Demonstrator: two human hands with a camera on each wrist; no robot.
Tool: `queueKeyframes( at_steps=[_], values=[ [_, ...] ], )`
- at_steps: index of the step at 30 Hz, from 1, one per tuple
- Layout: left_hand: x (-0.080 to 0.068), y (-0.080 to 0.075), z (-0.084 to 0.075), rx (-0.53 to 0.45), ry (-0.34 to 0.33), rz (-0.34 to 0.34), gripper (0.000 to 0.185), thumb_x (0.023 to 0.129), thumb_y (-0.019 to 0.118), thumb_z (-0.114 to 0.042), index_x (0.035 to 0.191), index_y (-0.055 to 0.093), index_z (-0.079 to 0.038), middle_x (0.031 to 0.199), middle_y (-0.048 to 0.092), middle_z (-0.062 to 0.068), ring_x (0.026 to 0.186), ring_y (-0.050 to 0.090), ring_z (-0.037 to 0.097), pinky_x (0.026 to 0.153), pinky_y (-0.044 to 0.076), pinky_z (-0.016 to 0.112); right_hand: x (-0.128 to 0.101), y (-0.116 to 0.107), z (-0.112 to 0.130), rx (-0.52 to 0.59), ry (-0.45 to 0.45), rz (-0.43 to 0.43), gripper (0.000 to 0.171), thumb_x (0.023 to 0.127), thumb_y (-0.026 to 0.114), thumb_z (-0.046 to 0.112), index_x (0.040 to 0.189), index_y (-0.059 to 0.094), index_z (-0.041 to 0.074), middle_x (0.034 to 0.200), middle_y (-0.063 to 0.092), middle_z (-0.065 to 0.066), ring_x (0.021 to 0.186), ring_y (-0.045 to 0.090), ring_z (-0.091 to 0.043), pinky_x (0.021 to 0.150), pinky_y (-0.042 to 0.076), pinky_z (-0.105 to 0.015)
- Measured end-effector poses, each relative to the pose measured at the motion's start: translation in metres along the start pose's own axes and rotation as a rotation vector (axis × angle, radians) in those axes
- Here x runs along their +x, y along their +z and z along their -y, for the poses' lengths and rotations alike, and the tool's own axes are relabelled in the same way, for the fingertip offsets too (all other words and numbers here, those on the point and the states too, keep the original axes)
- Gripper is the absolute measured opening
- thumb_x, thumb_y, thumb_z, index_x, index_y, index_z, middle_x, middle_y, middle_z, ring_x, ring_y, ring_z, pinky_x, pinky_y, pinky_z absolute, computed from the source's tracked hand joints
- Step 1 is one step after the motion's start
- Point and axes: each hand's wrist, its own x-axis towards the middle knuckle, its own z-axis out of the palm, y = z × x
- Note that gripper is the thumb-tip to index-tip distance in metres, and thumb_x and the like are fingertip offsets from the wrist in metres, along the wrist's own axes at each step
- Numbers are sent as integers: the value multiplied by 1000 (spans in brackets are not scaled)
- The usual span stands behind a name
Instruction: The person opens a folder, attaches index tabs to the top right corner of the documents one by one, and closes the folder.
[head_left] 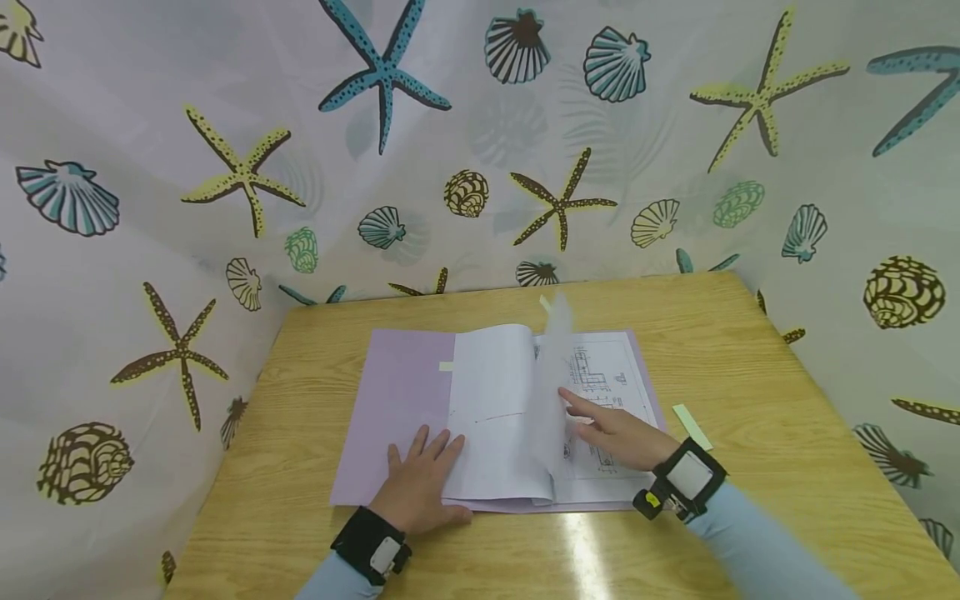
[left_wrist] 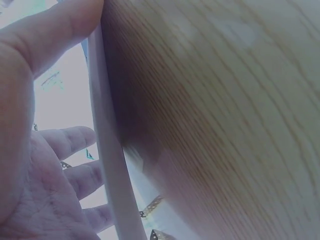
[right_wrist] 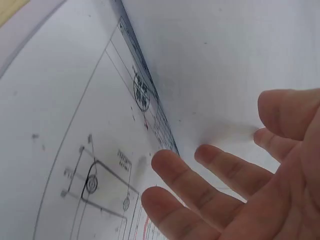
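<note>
A lilac folder (head_left: 405,383) lies spread on the table, bound with white sheets. Blank-backed pages (head_left: 495,450) are turned over to its left side, and a printed technical drawing (head_left: 622,400) faces up on the right. Between them a single sheet (head_left: 550,392) stands nearly upright, blurred. My left hand (head_left: 422,492) rests with spread fingers on the lower left, across the folder and the turned pages. In the left wrist view its thumb (left_wrist: 60,32) lies along the folder's edge (left_wrist: 112,165). My right hand (head_left: 618,435), fingers extended, is against the standing sheet, over the drawing.
The wooden table (head_left: 757,392) carries a pale green strip (head_left: 692,427) right of the folder. A small yellowish tab (head_left: 446,367) shows at the left pages' edge. Behind and beside the table hangs a cloth (head_left: 450,125) printed with starfish and shells.
</note>
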Motion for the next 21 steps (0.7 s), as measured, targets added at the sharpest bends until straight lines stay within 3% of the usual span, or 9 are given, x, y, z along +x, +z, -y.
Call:
queueKeyframes(
  at_steps=[6,11,15,21],
  values=[
    [1,2,2,8,2,-8,111,59,77,-69,149,37,-17,151,36,12,141,20,44,95,13,80,10,10,9,-54,-62,-2,53,103,44,29,153,26,22,153,34,-8,121,54,-26,100,42,-48],
    [1,3,3,-5,19,-27,110,60,78,-68,148,37,-16,150,38,12,140,21,44,94,13,81,17,19,15,-90,-96,-11,51,103,44,22,151,31,12,155,29,-9,137,37,-24,110,30,-44],
    [1,4,5,-17,33,-43,114,59,78,-68,150,34,-16,151,37,11,140,20,45,93,13,82,20,25,18,-133,-96,-4,51,102,46,22,150,33,10,156,26,-10,143,24,-24,113,25,-44],
    [1,5,7,-26,48,-55,117,59,77,-70,153,27,-20,152,36,10,141,20,44,93,12,82,25,35,18,-236,-92,-12,52,101,48,27,150,35,12,158,20,-13,140,28,-34,109,31,-48]
  ],
)
